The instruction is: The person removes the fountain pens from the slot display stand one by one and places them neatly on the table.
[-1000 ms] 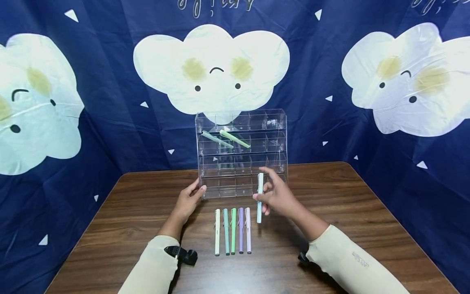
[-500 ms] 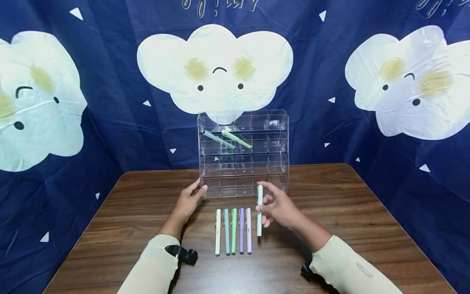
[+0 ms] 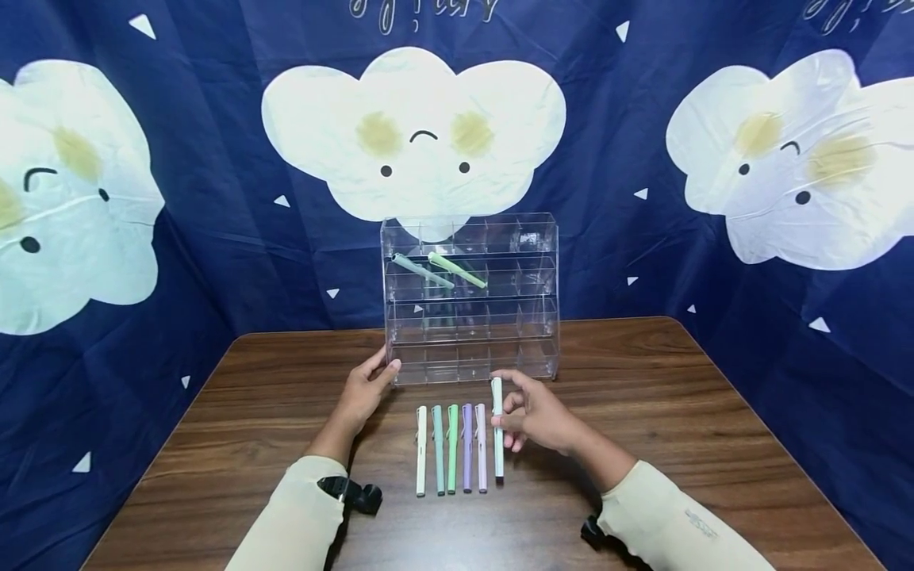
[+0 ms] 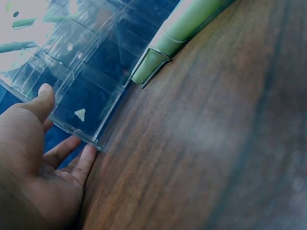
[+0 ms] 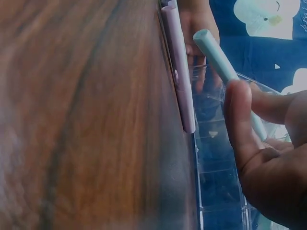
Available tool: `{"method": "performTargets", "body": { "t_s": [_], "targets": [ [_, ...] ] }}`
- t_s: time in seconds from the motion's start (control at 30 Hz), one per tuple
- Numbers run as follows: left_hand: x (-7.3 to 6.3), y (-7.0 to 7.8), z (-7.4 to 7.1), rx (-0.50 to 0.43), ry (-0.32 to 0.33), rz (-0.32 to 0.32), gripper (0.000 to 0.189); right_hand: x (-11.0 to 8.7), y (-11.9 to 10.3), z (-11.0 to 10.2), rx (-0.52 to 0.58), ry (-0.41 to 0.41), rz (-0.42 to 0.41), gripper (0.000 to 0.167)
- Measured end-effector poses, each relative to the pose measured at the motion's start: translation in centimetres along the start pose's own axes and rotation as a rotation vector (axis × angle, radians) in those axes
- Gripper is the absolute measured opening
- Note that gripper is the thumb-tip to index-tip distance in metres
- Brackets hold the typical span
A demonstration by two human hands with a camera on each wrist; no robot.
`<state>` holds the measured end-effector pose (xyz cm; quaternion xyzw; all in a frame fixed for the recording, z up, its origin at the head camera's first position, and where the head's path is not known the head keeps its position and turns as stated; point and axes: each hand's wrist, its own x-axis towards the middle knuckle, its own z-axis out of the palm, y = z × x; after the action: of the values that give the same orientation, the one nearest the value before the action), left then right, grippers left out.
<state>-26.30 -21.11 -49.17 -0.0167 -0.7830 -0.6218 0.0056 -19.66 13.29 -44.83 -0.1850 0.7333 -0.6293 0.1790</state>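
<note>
A clear acrylic rack (image 3: 471,317) with rows of compartments stands at the table's back. My left hand (image 3: 366,394) holds its lower left edge; in the left wrist view the thumb (image 4: 44,98) is on the near side and the other fingers are behind and under the edge. My right hand (image 3: 540,416) pinches a pale blue pen (image 3: 497,444) between thumb and fingers, upright in the head view, to the right of the row. In the right wrist view this pen (image 5: 217,56) is tilted and apart from the tabletop. The row holds a light purple pen (image 3: 481,452) nearest it.
Left of the light purple pen lie a purple pen (image 3: 467,452), a green pen (image 3: 452,452), a blue-green pen (image 3: 439,452) and a cream pen (image 3: 421,452). A grey-blue pen (image 3: 421,271) and a light green pen (image 3: 457,270) lean in the rack. A blue cloud-print curtain (image 3: 607,262) hangs behind.
My right hand has come down toward the table with the pale blue pen and shifted slightly left, to beside the row. The left hand stays at the rack's edge.
</note>
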Motion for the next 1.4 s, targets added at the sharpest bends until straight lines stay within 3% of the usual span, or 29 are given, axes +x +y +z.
{"method": "performTargets", "body": {
  "t_s": [0.27, 0.6, 0.93, 1.17, 1.4],
  "targets": [
    [0.1, -0.2, 0.0, 0.007, -0.005, -0.003, 0.063, 0.2, 0.6, -0.3, -0.105, 0.0, 0.001, 0.079],
    [0.2, 0.0, -0.2, 0.02, -0.002, -0.003, 0.063, 0.7, 1.8, -0.4, -0.142, -0.054, 0.011, 0.079],
    [0.1, 0.0, 0.1, 0.02, 0.004, -0.01, 0.063, 0.8, 2.8, -0.6, -0.155, -0.077, -0.003, 0.075],
    [0.2, -0.1, 0.2, 0.035, 0.008, -0.004, 0.063, 1.0, 3.7, -0.5, -0.172, -0.085, 0.049, 0.077],
    [0.3, -0.5, 0.1, 0.017, 0.004, 0.011, 0.063, 1.3, 4.1, -0.4, -0.174, -0.086, 0.043, 0.075]
  ]
}}
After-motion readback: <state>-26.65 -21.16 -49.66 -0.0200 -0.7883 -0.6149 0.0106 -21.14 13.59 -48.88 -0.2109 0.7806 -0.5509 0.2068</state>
